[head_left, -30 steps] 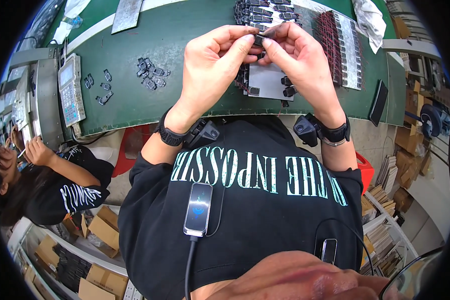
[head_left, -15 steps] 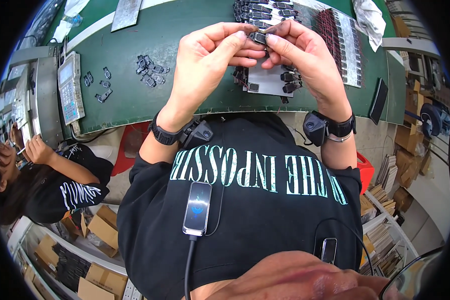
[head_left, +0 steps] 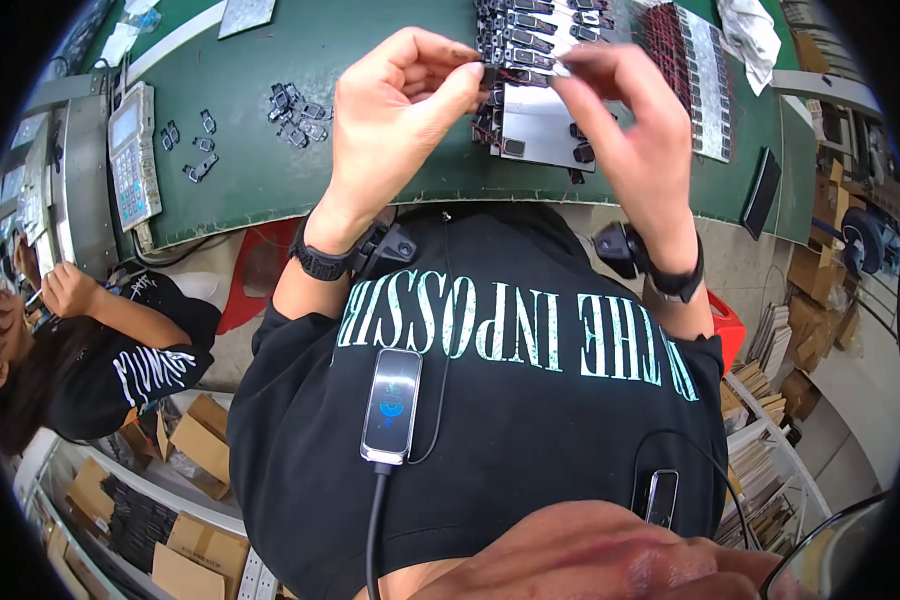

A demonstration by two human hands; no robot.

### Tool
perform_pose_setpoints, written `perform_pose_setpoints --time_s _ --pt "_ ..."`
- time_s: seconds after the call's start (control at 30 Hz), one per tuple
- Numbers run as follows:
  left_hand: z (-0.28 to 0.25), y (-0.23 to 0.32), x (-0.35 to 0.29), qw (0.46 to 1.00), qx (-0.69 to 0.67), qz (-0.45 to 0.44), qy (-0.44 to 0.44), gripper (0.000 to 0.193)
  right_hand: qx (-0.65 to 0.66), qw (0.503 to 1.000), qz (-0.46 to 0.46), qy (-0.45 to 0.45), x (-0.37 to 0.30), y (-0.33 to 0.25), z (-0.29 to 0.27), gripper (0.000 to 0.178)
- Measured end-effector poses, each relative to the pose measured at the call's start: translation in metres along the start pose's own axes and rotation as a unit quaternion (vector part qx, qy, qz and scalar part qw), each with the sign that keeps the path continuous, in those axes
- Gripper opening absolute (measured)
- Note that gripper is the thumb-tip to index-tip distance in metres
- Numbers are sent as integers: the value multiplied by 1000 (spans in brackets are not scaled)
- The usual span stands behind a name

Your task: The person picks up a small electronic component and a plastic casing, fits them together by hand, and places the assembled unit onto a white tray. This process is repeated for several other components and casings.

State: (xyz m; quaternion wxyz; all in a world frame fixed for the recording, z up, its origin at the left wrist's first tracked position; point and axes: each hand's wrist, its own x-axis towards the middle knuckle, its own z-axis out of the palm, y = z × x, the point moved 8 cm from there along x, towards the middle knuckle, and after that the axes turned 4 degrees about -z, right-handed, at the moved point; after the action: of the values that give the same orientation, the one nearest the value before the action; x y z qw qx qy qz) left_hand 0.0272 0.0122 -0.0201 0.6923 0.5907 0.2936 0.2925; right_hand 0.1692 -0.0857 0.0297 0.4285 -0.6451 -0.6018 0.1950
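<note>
My left hand [head_left: 395, 115] has thumb and forefinger pinched at the left edge of a pale metal plate [head_left: 545, 122]. Between those fingertips is a small black part [head_left: 488, 74], mostly covered. My right hand [head_left: 630, 120], slightly blurred, has thumb and forefinger close together over the plate. What sits between them, if anything, is too small to make out. A black speaker-like module [head_left: 527, 77] lies between the two hands, with thin red wire near it. Further rows of such modules [head_left: 530, 40] cover the plate's far part.
Loose black parts [head_left: 298, 115] lie in a pile on the green bench [head_left: 240, 190]. At its left stands a grey keypad device [head_left: 135, 155]. A rack with red wires [head_left: 695, 85], a white cloth [head_left: 750, 40] and a black slab [head_left: 760, 195] are rightward. Another person [head_left: 100, 330] sits at left.
My hands have come apart from the shared pinch on one black module held up over the plate. The left shifted slightly left, the right slightly right, and the module between them now lies lower.
</note>
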Motion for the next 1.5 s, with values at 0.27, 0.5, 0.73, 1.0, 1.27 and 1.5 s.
perform_pose_setpoints --time_s 0.27,0.5,0.73,1.0,1.27,1.5 --pt "4 -17 0 996 83 -34 1 14 -179 972 -131 -72 -29 -23 30 23" --pt "4 -22 9 987 161 17 -7 17 -178 975 -106 -85 -19 -24 40 19" --pt "-7 -16 7 961 264 69 47 14 -168 972 -96 -133 -7 -20 57 20" --pt "-60 9 -10 893 377 173 173 11 -168 972 -70 -148 -6 -23 59 19" --pt "-119 -2 -24 723 668 160 76 13 -169 969 -82 -161 -9 -26 49 19" --pt "-114 -20 -18 688 708 160 -25 19 -118 984 -63 -120 -12 -28 30 23"
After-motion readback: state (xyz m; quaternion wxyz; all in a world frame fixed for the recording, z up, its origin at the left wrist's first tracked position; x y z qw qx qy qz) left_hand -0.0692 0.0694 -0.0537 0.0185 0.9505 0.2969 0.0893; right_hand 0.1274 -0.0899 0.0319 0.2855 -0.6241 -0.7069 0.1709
